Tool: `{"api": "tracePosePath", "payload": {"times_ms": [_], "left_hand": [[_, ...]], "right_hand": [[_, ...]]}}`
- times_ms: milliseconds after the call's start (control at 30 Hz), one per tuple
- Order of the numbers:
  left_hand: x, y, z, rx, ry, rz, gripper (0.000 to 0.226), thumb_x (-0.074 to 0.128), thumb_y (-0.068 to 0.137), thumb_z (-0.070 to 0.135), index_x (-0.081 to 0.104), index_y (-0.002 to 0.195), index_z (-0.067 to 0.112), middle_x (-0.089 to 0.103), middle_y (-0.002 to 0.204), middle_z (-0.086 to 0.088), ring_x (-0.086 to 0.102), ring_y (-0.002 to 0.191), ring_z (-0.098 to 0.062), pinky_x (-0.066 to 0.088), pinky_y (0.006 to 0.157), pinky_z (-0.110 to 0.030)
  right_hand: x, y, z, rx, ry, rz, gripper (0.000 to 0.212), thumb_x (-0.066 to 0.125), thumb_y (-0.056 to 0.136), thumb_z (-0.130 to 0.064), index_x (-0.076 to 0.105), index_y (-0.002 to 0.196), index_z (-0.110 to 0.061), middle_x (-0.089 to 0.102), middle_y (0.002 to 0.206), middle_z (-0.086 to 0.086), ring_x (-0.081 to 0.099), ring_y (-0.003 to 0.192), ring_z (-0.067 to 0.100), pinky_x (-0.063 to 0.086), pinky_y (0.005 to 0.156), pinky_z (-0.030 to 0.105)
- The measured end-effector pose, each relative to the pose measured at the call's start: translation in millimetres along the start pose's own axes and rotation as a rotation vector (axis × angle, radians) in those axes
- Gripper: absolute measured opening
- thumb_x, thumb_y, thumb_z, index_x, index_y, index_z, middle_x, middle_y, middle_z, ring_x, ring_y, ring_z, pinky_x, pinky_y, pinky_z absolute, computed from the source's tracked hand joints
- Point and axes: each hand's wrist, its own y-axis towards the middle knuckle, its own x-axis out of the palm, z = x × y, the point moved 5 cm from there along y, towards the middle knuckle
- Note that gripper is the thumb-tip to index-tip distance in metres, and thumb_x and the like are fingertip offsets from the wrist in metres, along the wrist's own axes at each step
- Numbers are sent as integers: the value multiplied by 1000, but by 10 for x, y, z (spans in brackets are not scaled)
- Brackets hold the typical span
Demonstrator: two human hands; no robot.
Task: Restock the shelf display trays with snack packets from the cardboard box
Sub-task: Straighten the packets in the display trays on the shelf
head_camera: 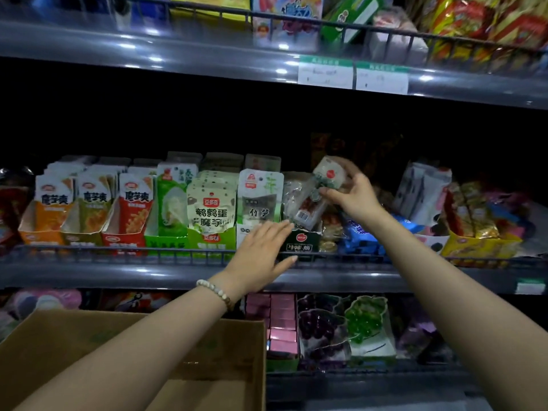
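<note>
1. My right grip is a bare hand. Its thumb and fingers are curled and clamped on the upper end of the clear packets, which carry a red round logo. I cannot tell how many are in the bunch.
2. Those packets are tilted, top leaning right. Their lower end sits at the mouth of the dark display tray on the middle shelf.
3. My left grip is apart, with the fingers straight and reaching toward that tray's front. The fingertips are just beside the packets' lower edge, and the thumb is in front of the tray. I cannot tell whether it touches either.
4. A bead bracelet is on the left wrist.
5. Just left of the dark tray stands a white-and-green bamboo packet. The pale green packets are left of that.
6. The cardboard box is open at the lower left, below the shelf and under my left forearm. What is inside it is not visible.
</note>
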Motion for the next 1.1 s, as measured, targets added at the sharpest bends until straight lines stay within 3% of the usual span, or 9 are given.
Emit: {"api": "tracePosePath", "payload": {"times_ms": [100,233,333,433,600,733,867,967,1100], "left_hand": [[66,7,-4,14,123,-34,71,24,95,58,4,152,21,9,159,4,3,145,-16,-7,116,-31],[173,12,-59,49,198,-35,80,3,86,64,3,151,19,10,159,3,3,146,-16,-9,118,-33],[193,11,-97,75,217,-20,80,2,85,62,9,151,17,19,156,-2,11,145,-20,-5,119,-35],[174,6,-97,97,219,-4,76,10,89,60,19,150,14,32,150,-6,22,142,-24,-2,116,-36],[182,-5,-136,99,292,-9,70,22,92,56,34,145,13,44,144,-4,35,137,-23,5,118,-38],[162,-50,-155,120,240,-2,71,18,92,57,19,150,16,25,155,-2,15,145,-20,-6,116,-35],[8,-181,-222,109,190,37,68,21,93,55,17,151,21,20,156,1,9,145,-16,-10,115,-29],[-214,-308,-362,69,163,89,68,20,91,57,23,149,22,26,154,1,17,143,-17,-9,115,-27],[-577,-535,-666,-29,120,133,77,7,84,63,18,150,25,20,156,3,9,145,-14,-7,115,-27]], "right_hand": [[103,130,51,-40,-59,-52,57,67,77,11,47,126,-9,57,111,4,58,99,13,52,82,14],[257,145,178,23,-116,-166,60,68,77,9,45,131,-8,56,109,5,59,87,3,51,71,9],[391,68,293,70,-207,-299,63,71,77,4,44,133,-10,59,112,6,61,89,3,52,76,11],[493,3,327,43,-284,-378,61,71,80,-3,44,134,-12,63,114,5,63,102,15,55,86,29],[511,-16,348,41,-370,-367,47,61,91,-23,47,134,-14,60,122,9,65,98,24,58,77,37],[534,-62,359,52,-457,-354,50,63,90,-21,47,136,-11,55,132,4,55,116,16,46,98,31],[521,-146,278,48,-408,-322,52,65,87,-23,47,136,-17,55,134,3,54,119,15,45,103,37],[485,-219,84,-1,-453,-214,55,65,87,-26,44,138,-19,51,135,2,47,121,10,39,103,26],[605,-285,-254,-76,-537,-183,56,60,91,-31,38,141,-19,44,134,-2,38,126,10,27,99,17]]}}
